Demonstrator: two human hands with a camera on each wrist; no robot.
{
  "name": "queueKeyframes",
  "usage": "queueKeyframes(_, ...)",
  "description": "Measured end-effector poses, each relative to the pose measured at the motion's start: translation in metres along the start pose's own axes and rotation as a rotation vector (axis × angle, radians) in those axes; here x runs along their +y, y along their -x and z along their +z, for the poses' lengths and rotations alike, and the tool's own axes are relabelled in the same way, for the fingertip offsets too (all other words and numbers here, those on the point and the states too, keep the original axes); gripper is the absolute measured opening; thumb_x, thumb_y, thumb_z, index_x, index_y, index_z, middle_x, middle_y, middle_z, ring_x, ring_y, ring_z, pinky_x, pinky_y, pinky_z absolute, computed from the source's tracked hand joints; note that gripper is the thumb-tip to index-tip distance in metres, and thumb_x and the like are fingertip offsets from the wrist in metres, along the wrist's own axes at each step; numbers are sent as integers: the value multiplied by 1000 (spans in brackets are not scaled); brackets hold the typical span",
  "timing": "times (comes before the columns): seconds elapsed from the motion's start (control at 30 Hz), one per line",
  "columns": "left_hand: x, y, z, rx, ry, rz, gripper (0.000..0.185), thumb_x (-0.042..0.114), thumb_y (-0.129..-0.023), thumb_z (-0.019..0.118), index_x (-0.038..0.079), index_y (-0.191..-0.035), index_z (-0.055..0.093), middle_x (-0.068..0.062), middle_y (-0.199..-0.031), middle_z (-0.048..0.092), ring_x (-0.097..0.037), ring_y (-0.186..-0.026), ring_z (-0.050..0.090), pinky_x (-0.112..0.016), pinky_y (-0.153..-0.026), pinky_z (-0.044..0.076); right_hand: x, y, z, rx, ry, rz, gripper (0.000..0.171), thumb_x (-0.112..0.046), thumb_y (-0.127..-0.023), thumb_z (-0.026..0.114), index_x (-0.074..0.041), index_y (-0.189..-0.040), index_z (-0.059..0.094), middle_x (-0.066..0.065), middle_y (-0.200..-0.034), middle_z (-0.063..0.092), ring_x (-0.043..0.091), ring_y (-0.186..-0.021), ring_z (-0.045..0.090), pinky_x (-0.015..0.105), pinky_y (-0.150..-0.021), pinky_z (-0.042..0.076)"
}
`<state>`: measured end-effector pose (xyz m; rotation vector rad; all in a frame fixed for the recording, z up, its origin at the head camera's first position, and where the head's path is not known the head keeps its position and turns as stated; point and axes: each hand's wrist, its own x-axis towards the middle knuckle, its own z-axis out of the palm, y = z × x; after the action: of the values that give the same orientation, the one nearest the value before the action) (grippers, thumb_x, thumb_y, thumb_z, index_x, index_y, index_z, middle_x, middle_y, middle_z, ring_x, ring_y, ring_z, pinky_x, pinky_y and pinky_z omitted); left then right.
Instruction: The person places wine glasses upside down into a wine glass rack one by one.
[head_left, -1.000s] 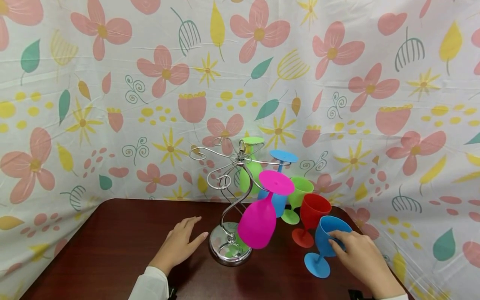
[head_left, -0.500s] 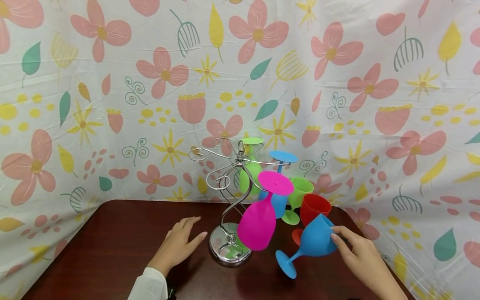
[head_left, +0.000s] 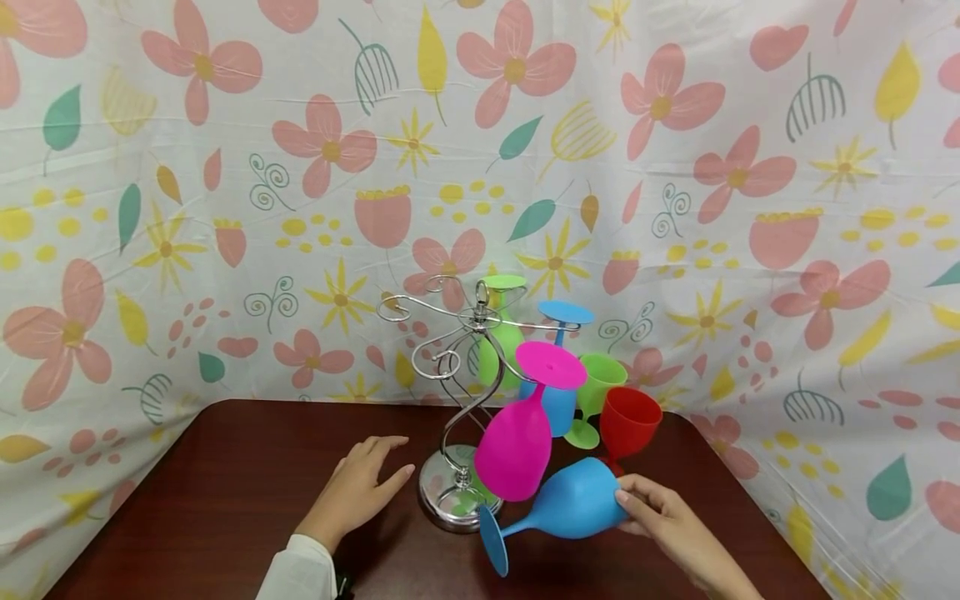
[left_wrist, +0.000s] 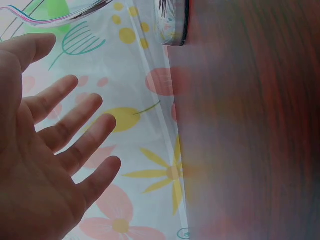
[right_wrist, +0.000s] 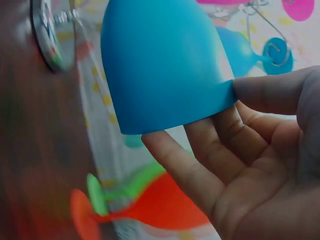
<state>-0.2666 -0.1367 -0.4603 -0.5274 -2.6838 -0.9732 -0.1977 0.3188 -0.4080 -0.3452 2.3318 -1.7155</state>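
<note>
Blue goblet [head_left: 558, 508] tipped sideways, rim in right hand [head_left: 675, 533] grip

light: I see bright, even, soft shadows | glare: sheen on table [head_left: 225, 492] | head view: sharp, edges bowed | wrist views: blurred, close things out of focus

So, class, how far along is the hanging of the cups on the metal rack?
Done: three cups hang upside down on the rack: pink, green and blue. In hand: the right hand holds another blue cup, tipped sideways. The left hand rests on the table. Left: the red cup and green cup stand upright.
</note>
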Motion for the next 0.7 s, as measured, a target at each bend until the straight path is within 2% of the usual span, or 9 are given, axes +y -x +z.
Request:
queueKeyframes(0.13, 2, -1, -1, 1, 24, 35, 41, 34, -110, 73, 13, -145, 70, -8, -138, 70, -38, -134, 61, -70, -111, 46, 13, -8, 15, -117, -199, 32, 32, -22, -122, 47, 3, -134, 63, 4, -122, 69, 17, -111, 73, 38, -101, 63)
queueKeyframes(0.23, 3, -1, -3, -23, 75, 86, 32, 30, -110, 74, 14, -138, 74, -3, -129, 73, -32, -126, 65, -64, -108, 52, 21, -14, 30, -203, -322, 33, 28, -20, -122, 44, -4, -131, 65, 2, -120, 70, 17, -111, 74, 38, -102, 62)
queueKeyframes(0.4, 7, -2, -6, -120, 226, 214, 19, 21, -107, 78, 18, -126, 79, 4, -118, 77, -16, -110, 73, -45, -100, 61, 27, -22, 52, -349, -508, 12, 27, -16, -122, 38, -13, -125, 65, 0, -118, 69, 15, -114, 73, 37, -107, 60)
queueKeyframes(0.47, 11, -2, -7, -168, 303, 258, 20, 21, -106, 80, 17, -125, 80, 2, -118, 79, -15, -108, 75, -40, -97, 63, 27, -24, 61, -390, -580, 3, 29, -14, -122, 37, -15, -125, 66, 0, -119, 69, 15, -115, 72, 37, -109, 59)
queueKeyframes(0.6, 19, -2, -8, -280, 442, 293, 28, 24, -103, 84, 14, -129, 80, 3, -117, 80, -12, -107, 74, -34, -94, 63, 28, -29, 77, -425, -702, 17, 31, -12, -122, 36, -14, -130, 66, 3, -128, 68, 18, -120, 72, 39, -111, 57)
queueKeyframes(0.7, 24, -2, -9, -342, 514, 305, 35, 23, -100, 86, 12, -133, 79, 5, -119, 79, -10, -108, 72, -34, -96, 62, 38, -35, 88, -428, -758, 45, 26, -16, -121, 41, -10, -137, 62, 7, -136, 67, 22, -125, 71, 41, -114, 56)
